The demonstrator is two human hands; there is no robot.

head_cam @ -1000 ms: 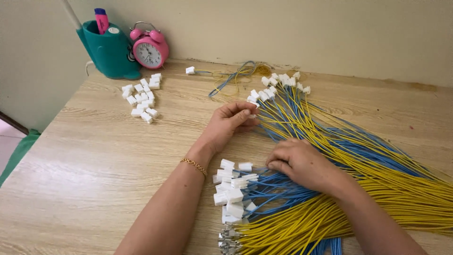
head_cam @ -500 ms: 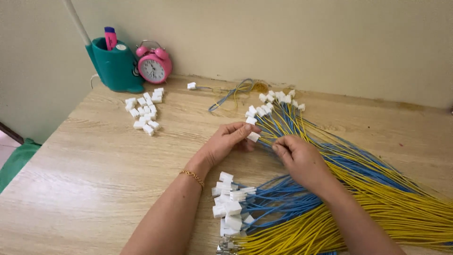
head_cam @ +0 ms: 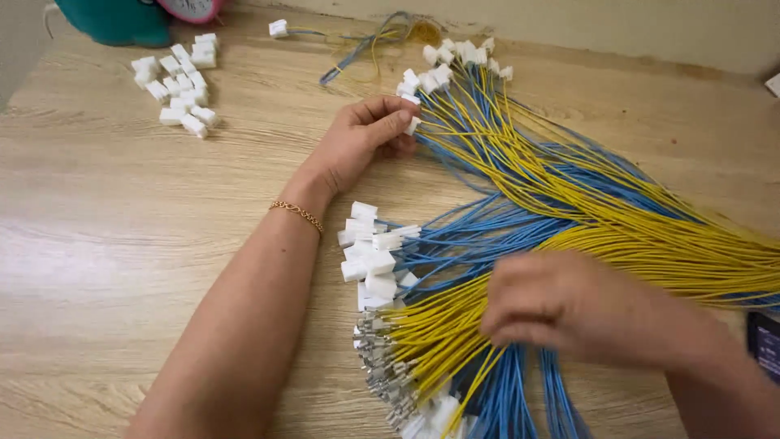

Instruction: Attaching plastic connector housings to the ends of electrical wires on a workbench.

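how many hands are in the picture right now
2. The left hand grips a white connector at the upper wire bundle; the right hand, blurred, lies on the yellow wires lower down.

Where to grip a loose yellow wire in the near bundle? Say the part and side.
Pinch a yellow wire just behind its bare metal tip, coming from the left, table-edge side. The tips fan out free there, while farther right the wires are packed together under the right hand.

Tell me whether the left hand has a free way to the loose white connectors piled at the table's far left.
Probably yes: the left hand holds a white connector by the wires, and only bare wooden table lies between it and the connector pile.
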